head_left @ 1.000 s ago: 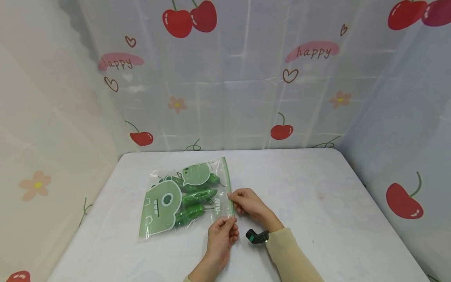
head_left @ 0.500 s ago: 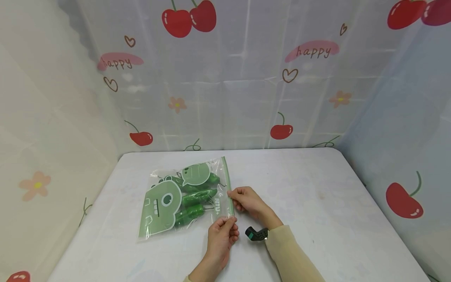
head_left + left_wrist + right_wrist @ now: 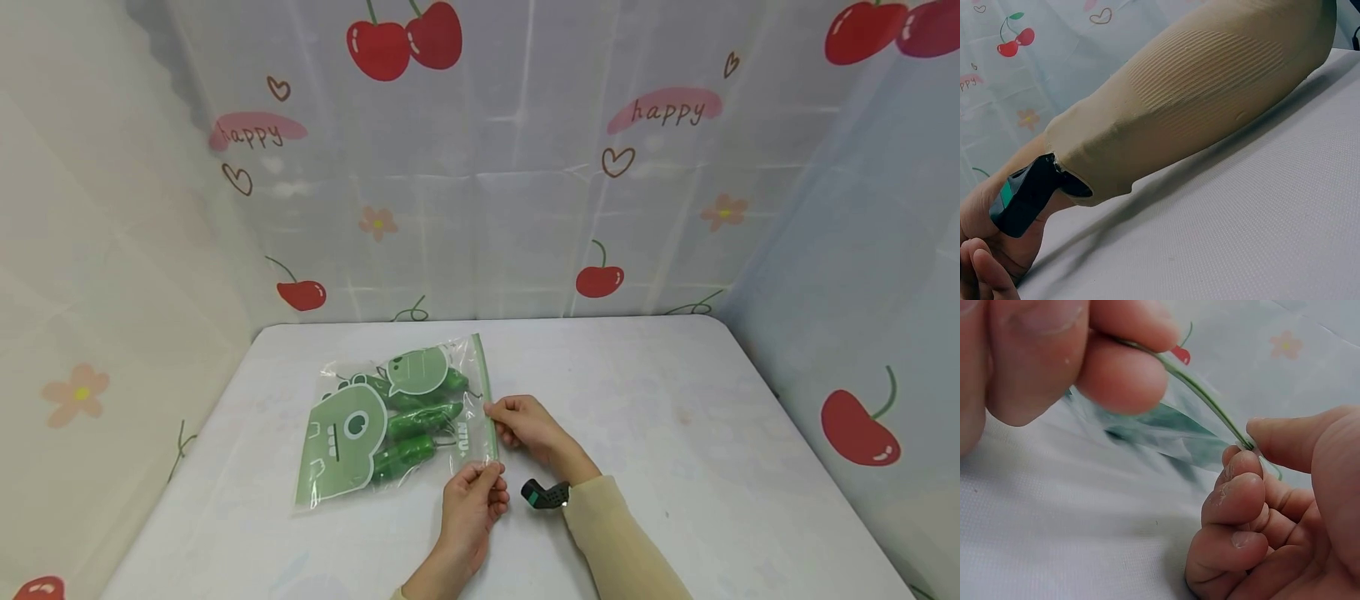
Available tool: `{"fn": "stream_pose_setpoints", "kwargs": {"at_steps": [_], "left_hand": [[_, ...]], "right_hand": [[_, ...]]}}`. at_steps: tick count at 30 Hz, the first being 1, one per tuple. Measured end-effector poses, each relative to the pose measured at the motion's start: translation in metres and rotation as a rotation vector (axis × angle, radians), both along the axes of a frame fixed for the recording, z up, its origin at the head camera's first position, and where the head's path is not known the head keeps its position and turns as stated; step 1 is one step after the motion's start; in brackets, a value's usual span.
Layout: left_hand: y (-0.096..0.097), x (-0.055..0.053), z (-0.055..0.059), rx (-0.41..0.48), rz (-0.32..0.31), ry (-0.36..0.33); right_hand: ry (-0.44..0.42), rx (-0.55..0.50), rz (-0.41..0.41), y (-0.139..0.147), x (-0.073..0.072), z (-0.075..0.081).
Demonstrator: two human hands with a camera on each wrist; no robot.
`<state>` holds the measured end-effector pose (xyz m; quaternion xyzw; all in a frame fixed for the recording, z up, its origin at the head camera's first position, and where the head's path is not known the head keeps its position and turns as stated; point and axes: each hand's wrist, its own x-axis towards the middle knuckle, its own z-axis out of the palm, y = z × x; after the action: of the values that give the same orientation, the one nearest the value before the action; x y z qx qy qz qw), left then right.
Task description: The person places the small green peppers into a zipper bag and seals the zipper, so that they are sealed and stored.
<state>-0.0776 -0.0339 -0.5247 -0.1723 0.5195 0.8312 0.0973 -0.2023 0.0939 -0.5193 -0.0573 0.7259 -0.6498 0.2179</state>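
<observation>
A clear zip bag printed with a green cartoon creature lies on the table, with several green peppers inside. Its green zip strip faces right. My left hand pinches the near end of that strip between thumb and forefinger. Further up the same edge, my right hand pinches the strip too. In the right wrist view the strip runs taut between the left fingers and the right thumb. The left wrist view mostly shows the right sleeve.
A black wrist camera sticks out from the right wrist, close over the white table. Cherry-printed cloth hangs behind the table and along both sides.
My right hand has shifted slightly away from me along the zip strip, its wrist camera with it. My left hand and the bag have stayed in place.
</observation>
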Motion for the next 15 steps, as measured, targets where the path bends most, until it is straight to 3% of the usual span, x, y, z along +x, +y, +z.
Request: {"fn": "stream_pose_setpoints", "kwargs": {"at_steps": [15], "left_hand": [[-0.0006, -0.0006, -0.0025, 0.005, -0.003, 0.000]], "right_hand": [[-0.022, -0.023, 0.001, -0.0019, -0.0069, 0.0033]]}}
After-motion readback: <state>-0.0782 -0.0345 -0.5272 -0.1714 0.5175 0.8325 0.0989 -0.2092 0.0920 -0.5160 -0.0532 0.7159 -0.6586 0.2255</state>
